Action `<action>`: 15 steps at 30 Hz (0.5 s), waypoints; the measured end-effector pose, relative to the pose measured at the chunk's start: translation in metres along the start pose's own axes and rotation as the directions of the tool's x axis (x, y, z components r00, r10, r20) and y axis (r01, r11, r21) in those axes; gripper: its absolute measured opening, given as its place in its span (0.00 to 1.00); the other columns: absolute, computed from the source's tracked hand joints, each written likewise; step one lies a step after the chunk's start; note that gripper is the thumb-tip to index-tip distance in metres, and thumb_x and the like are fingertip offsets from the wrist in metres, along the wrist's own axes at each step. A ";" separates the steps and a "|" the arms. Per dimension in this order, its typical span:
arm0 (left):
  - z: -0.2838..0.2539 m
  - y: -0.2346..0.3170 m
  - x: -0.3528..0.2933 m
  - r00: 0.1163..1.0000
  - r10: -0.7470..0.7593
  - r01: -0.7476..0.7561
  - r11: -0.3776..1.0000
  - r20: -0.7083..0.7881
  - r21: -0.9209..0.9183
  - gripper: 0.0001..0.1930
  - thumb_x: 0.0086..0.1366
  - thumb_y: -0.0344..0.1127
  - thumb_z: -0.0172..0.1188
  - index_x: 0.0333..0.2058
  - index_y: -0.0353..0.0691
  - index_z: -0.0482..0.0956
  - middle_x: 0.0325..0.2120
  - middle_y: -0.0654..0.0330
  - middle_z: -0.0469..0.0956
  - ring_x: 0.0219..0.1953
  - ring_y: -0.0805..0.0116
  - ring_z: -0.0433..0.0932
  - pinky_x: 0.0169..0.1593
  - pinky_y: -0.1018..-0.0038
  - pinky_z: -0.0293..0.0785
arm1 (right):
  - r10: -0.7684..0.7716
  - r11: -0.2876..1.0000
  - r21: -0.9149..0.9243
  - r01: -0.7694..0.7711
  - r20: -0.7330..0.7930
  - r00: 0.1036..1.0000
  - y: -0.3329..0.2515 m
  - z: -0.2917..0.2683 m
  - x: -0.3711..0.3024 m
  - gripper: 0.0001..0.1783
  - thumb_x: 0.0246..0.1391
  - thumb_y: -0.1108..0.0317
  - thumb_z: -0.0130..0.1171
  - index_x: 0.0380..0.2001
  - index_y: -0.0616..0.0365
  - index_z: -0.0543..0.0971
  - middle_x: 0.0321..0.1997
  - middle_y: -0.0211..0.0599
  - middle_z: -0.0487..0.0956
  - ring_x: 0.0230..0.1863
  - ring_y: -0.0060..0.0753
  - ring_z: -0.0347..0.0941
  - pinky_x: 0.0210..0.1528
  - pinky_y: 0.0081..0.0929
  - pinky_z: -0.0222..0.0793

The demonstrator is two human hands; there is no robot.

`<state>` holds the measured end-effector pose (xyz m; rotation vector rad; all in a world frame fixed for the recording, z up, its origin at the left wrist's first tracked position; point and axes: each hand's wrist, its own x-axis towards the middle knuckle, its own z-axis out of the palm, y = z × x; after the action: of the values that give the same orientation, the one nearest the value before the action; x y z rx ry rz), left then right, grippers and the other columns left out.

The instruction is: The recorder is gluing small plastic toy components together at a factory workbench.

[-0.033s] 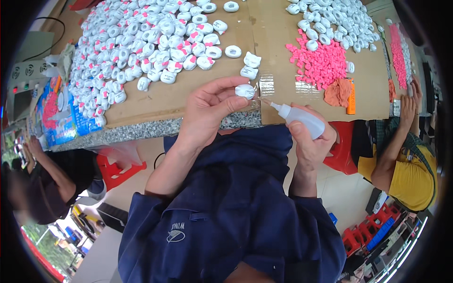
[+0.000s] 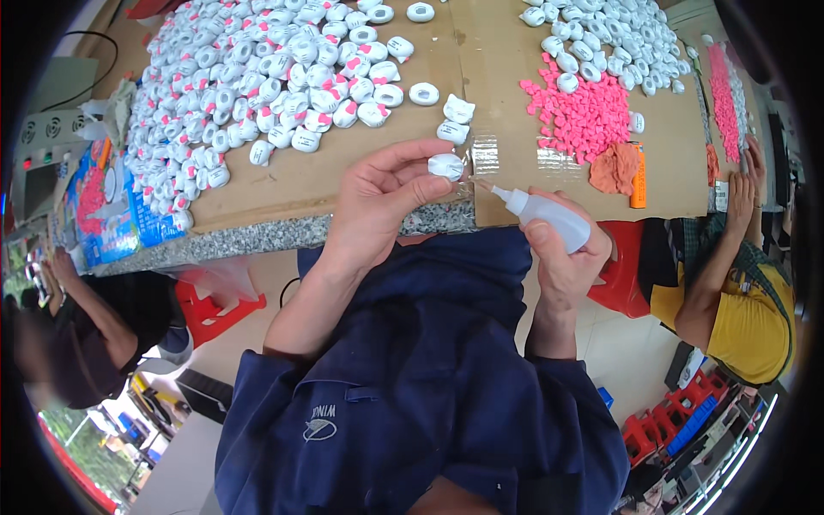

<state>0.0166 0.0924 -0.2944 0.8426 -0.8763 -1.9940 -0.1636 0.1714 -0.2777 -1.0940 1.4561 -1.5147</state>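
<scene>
1. At the front edge of the desk (image 2: 283, 236), I see my left hand (image 2: 378, 202) pinching a small white oval piece (image 2: 446, 165) between thumb and fingertips, held just above the cardboard sheet (image 2: 360, 159).
2. My right hand (image 2: 571, 249) is wrapped around a white squeeze bottle (image 2: 549, 215). Its long axis slants up and left, so the thin nozzle points straight at the piece, tip near it but, as far as I can tell, not touching.
3. The two hands sit close together yet apart, the left one carrying the piece, the right one nearer the pink scraps.
4. Behind the left hand lies a wide heap of white pieces with pink bows (image 2: 257, 86); two loose ones (image 2: 455, 120) rest just beyond the held piece.
5. To the right, a pile of pink bits (image 2: 584, 112) and an orange lump (image 2: 614, 169) lie on the cardboard.
6. A co-worker in a yellow shirt (image 2: 747, 326) sits at the desk's right end.
</scene>
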 end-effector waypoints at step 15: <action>0.001 0.001 0.001 1.000 0.024 -0.023 0.999 0.004 -0.048 0.16 0.55 0.22 0.56 0.44 0.30 0.70 0.37 0.53 0.75 0.42 0.62 0.75 0.47 0.71 0.73 | 0.048 0.999 -0.008 -0.049 -0.008 0.999 -0.003 -0.002 0.002 0.15 0.40 0.75 0.65 0.34 0.69 0.77 0.24 0.30 0.73 0.25 0.17 0.66 0.27 0.13 0.59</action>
<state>0.0152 0.0915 -0.2932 0.7975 -0.8346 -1.9896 -0.1659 0.1703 -0.2748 -1.0510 1.4852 -1.4823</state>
